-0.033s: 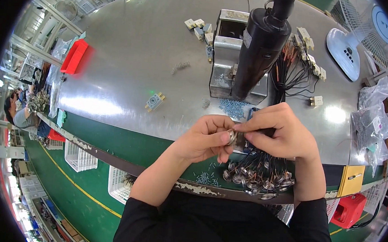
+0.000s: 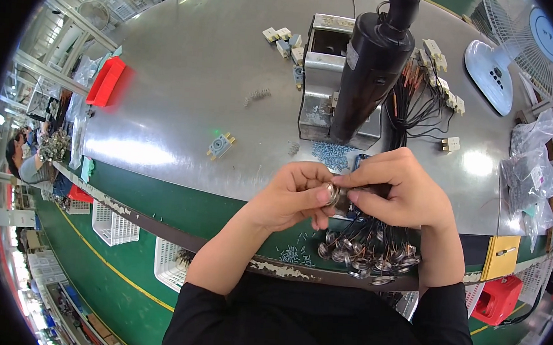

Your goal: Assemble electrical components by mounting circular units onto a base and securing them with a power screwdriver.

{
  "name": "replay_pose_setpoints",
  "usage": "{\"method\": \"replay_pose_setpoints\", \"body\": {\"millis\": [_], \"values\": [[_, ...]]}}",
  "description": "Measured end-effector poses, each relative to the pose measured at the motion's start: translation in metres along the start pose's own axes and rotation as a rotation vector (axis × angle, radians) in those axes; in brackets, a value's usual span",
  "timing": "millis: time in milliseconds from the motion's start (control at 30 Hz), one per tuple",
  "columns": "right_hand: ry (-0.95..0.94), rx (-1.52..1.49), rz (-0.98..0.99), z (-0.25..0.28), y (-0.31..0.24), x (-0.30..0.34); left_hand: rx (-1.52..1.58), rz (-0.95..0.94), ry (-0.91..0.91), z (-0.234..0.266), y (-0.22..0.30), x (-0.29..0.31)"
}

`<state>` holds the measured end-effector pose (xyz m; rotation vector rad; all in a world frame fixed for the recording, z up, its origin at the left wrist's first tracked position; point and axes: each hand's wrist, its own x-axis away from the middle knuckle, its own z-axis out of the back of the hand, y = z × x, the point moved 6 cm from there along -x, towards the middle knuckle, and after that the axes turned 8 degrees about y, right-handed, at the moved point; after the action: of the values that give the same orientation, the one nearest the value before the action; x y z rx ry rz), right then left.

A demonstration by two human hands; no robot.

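Observation:
My left hand is closed, with a small round silvery metal part held on edge between thumb and fingers. Close against its right side, my right hand pinches with thumb and forefinger; what lies between those fingertips is too small to make out. Below the right hand, a bunch of similar round metal parts on dark wires lies at the bench's front edge. Just beyond the hands, a heap of small blue screws sits before a metal fixture with a black cylindrical power tool standing over it.
More loose screws lie on the green front strip. Pale connector blocks with black wires lie right of the fixture. A blue-and-cream block and a spring lie left. A fan stands far right, a red bin far left.
The round metal part has turned very slightly between my fingers. Both hands otherwise stay in place.

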<state>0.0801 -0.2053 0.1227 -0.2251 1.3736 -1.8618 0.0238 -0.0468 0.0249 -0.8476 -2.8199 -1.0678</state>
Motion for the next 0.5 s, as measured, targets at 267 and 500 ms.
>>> {"method": "replay_pose_setpoints", "body": {"millis": [267, 500], "values": [[0.057, 0.011, -0.03, -0.009, 0.011, -0.002, -0.844, -0.596, 0.4, -0.015, 0.028, 0.004], [0.042, 0.052, -0.001, -0.011, 0.007, -0.003, -1.455, -0.918, 0.408, -0.035, 0.042, 0.016]]}}
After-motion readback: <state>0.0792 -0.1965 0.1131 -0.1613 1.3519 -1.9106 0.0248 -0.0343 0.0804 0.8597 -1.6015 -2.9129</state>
